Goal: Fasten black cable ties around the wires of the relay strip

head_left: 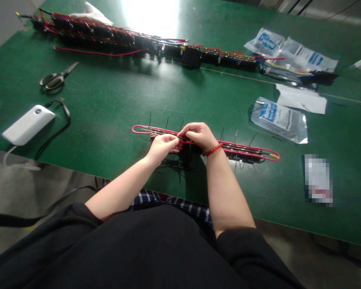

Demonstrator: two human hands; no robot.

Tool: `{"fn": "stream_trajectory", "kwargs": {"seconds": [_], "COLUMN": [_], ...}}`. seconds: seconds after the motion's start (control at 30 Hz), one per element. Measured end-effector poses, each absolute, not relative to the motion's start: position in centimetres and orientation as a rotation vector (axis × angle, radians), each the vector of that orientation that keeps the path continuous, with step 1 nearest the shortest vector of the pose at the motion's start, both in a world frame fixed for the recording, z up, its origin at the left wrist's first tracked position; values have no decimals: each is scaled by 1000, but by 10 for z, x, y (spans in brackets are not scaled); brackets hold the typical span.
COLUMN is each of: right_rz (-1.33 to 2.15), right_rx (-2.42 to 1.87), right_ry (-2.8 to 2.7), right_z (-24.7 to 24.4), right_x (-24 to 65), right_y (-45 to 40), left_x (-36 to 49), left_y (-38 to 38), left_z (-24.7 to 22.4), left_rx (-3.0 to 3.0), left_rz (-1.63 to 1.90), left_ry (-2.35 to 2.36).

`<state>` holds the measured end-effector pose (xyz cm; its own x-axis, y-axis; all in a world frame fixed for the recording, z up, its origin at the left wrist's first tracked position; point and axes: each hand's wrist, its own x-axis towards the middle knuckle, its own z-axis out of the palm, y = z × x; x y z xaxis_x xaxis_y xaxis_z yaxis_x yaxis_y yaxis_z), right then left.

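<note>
A long, narrow black assembly with a looped red wire (243, 149) lies near the front edge of the green table (117, 96). Thin black ties stick up from it at several places. My left hand (164, 147) pinches something too small to make out at the middle of the assembly. Close beside it, my right hand (200, 135) is also closed, fingertips together over the wires; what they hold is hidden. A red beaded bracelet circles my right wrist. Loose black ties (178, 165) lie in a pile just below my hands.
A longer wired assembly (108, 35) stretches across the back. Scissors (54, 80) and a white device with a cord (28, 125) lie left. Plastic bags (279, 118), white paper (301, 99) and a blurred-out rectangular object (318, 178) are on the right.
</note>
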<state>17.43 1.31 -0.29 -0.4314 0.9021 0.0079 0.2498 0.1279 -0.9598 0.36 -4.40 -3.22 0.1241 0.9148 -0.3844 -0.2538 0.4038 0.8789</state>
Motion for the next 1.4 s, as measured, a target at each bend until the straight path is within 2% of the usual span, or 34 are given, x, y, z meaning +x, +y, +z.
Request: {"fn": "stream_trajectory", "kwargs": {"seconds": [1.4], "right_rz": [1374], "right_rx": [-1046], "right_ry": [-1889], "right_z": [-2], "right_x": [176], "right_y": [16], "left_x": [0], "left_y": [-45], "left_z": [-33], "left_rx": [779], "left_rz": [997], "left_ry": [1038]}}
